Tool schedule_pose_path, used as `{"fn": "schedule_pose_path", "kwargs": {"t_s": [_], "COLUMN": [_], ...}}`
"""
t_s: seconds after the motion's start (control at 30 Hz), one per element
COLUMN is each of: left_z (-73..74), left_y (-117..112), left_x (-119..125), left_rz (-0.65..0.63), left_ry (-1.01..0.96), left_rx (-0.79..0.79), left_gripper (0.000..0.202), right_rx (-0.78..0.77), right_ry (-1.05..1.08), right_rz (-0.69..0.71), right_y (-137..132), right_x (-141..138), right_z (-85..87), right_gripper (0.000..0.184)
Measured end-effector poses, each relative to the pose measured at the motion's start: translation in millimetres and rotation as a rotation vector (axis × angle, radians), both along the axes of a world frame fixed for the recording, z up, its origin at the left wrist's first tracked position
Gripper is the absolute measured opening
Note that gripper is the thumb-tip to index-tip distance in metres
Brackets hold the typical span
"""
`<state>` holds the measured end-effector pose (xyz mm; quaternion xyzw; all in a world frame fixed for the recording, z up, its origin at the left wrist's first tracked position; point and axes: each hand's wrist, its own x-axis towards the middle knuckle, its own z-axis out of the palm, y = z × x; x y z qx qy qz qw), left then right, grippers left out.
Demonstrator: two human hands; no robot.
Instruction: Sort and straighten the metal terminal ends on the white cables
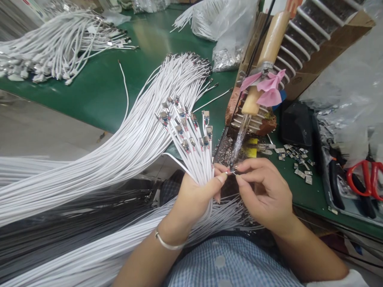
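Observation:
My left hand [199, 191] is closed around a bundle of white cables [197, 159], whose upper ends carry small metal connectors [179, 121]. Between its thumb and fingertips one more cable end points right, towards the tip of a soldering iron [239, 139]. The iron has a wooden handle with a pink cloth tied on and slants down from a stand. My right hand [263, 191] is closed in a pinch just right of the tip. A small metal piece, seemingly a connector, shows at its fingertips. The fingers partly hide it, and whether it touches the iron I cannot tell.
Long white cables [119, 155] sweep across the left and over the green table [149, 34]. Another cable pile [68, 44] lies at the back left. Loose connectors [299, 159] are scattered at right, beside a tray with red-handled scissors [360, 179]. A brick [231, 107] stands under the coil holder.

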<state>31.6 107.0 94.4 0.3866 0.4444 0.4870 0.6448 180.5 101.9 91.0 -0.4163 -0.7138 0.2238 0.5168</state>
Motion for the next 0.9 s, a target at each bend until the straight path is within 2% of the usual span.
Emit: {"fn": "schedule_pose_path", "kwargs": {"t_s": [0.3, 0.43, 0.67, 0.9], "left_z": [-6.6, -10.5, -8.5, -7.3], "left_y": [-3, -8, -7, -4], "left_x": [-3, -3, -4, -6], "left_rz": [-0.024, -0.024, -0.036, -0.053], "left_ry": [-0.035, -0.029, -0.046, 0.027], "left_rx": [-0.011, -0.052, -0.069, -0.091], "left_gripper": [0.015, 0.008, 0.002, 0.006], "right_rx": [-0.023, -0.072, -0.122, -0.129], "right_ry": [0.004, 0.033, 0.060, 0.056], "right_rz": [0.025, 0.058, 0.073, 0.067], "right_y": [-3, -7, -8, -7], "right_x": [1, 3, 4, 4], "right_z": [-1.5, -5.1, -6.8, -6.2], "right_gripper": [0.024, 0.025, 0.024, 0.024]}}
